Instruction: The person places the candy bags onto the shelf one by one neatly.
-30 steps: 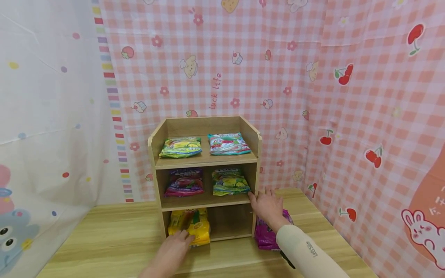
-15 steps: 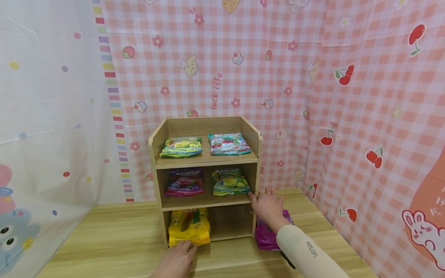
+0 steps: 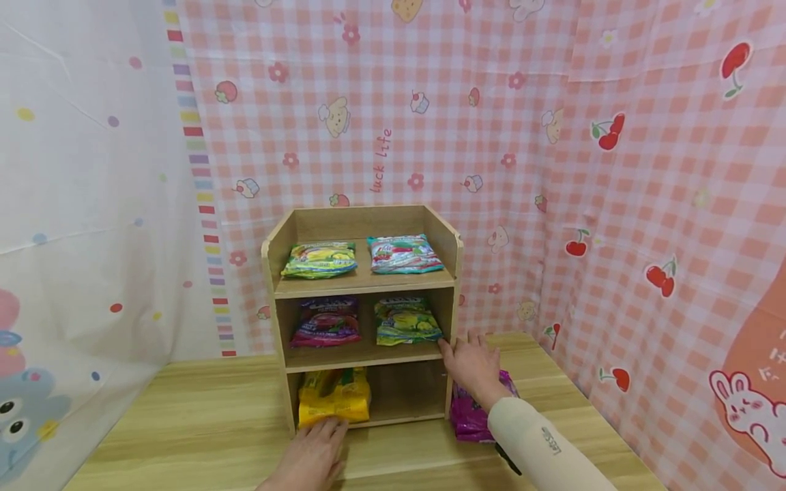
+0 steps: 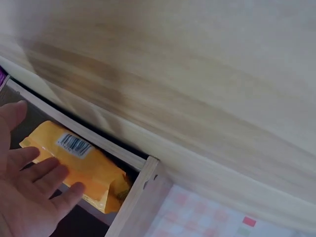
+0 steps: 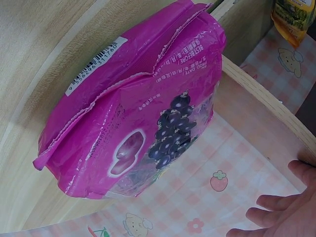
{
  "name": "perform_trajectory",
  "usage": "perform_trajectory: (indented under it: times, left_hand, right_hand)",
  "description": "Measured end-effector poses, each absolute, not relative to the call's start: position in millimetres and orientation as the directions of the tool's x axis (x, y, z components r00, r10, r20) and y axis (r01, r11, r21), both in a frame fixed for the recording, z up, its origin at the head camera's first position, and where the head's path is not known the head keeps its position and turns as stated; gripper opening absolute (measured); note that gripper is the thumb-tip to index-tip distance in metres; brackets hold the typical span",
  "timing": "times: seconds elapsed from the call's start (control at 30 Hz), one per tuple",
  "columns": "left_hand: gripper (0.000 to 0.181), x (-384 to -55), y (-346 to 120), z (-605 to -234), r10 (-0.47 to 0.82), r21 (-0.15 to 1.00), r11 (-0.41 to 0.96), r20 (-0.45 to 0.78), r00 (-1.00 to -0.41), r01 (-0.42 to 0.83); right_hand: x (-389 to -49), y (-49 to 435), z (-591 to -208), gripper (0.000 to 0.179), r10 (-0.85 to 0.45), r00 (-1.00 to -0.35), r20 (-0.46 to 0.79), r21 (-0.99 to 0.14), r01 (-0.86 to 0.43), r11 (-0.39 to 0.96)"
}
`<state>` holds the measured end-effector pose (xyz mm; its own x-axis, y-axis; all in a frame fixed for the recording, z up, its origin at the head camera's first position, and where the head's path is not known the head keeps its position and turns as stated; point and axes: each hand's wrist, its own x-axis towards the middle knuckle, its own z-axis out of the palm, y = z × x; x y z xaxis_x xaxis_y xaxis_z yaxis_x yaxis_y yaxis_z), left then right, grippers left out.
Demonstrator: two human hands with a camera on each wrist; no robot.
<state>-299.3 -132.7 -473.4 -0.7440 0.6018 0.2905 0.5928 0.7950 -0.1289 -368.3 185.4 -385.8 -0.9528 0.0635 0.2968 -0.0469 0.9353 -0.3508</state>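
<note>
A yellow snack bag (image 3: 334, 404) lies in the left part of the bottom tier of a small wooden shelf (image 3: 366, 363). Its barcode end (image 4: 74, 144) faces outward in the left wrist view. My left hand (image 3: 311, 453), fingers extended, presses at the front end of this bag. On the shelf's right side panel, my right hand (image 3: 474, 368) rests with spread fingers, holding nothing; the right wrist view shows its fingers (image 5: 269, 217) by the panel. Below that hand, a purple bag with dark berries printed on it (image 5: 143, 108) stands on the table beside the shelf.
On the top tier sit a yellow-green bag (image 3: 319, 261) and a teal-edged bag (image 3: 405, 255). The middle tier holds a dark purple bag (image 3: 326, 324) and a green-yellow bag (image 3: 406, 322). Patterned cloth (image 3: 381, 102) hangs behind and beside the wooden table (image 3: 209, 402).
My left hand has gone from the top of the yellow bag to its front end, and the bag has slid deeper into the bottom tier. My right hand has stayed put.
</note>
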Motion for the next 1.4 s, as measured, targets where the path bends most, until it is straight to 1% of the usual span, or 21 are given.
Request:
perform_trajectory:
  times: [0.13, 0.27, 0.37, 0.53, 0.7, 0.87, 1.03, 1.17, 1.4]
  left_hand:
    - [0.053, -300, -135, -474, 0.619, -0.140, 0.777, 0.341, -0.707, 0.613]
    - [0.051, -301, -136, -473, 0.625, -0.153, 0.773, 0.349, -0.698, 0.615]
    - [0.059, -302, -138, -474, 0.624, -0.160, 0.778, 0.314, -0.716, 0.608]
    - [0.079, -304, -138, -478, 0.610, -0.125, 0.789, 0.264, -0.747, 0.601]
    - [0.088, -307, -134, -480, 0.589, -0.084, 0.803, 0.268, -0.763, 0.590]
    - [0.091, -310, -130, -478, 0.556, -0.037, 0.822, 0.265, -0.788, 0.568]
    - [0.091, -314, -127, -477, 0.533, 0.004, 0.836, 0.230, -0.814, 0.549]
    - [0.091, -317, -125, -476, 0.523, 0.015, 0.843, 0.204, -0.827, 0.537]
    - [0.091, -318, -123, -473, 0.504, 0.018, 0.856, 0.194, -0.841, 0.517]
  right_hand:
    - [-369, 185, -386, 0.060, 0.061, -0.953, 0.297, -0.351, -0.050, 0.935]
    - [-370, 185, -386, 0.060, 0.062, -0.953, 0.295, -0.348, -0.046, 0.936]
    - [-370, 185, -386, 0.060, 0.066, -0.953, 0.296, -0.346, -0.043, 0.937]
    - [-370, 184, -387, 0.060, 0.066, -0.954, 0.293, -0.349, -0.042, 0.936]
    - [-369, 184, -387, 0.060, 0.064, -0.954, 0.293, -0.355, -0.046, 0.934]
    - [-369, 185, -386, 0.060, 0.069, -0.954, 0.292, -0.356, -0.041, 0.934]
    - [-368, 184, -386, 0.059, 0.071, -0.954, 0.290, -0.353, -0.038, 0.935]
    - [-368, 184, -385, 0.060, 0.071, -0.956, 0.286, -0.352, -0.036, 0.935]
    - [-367, 184, -385, 0.060, 0.071, -0.956, 0.286, -0.349, -0.035, 0.936]
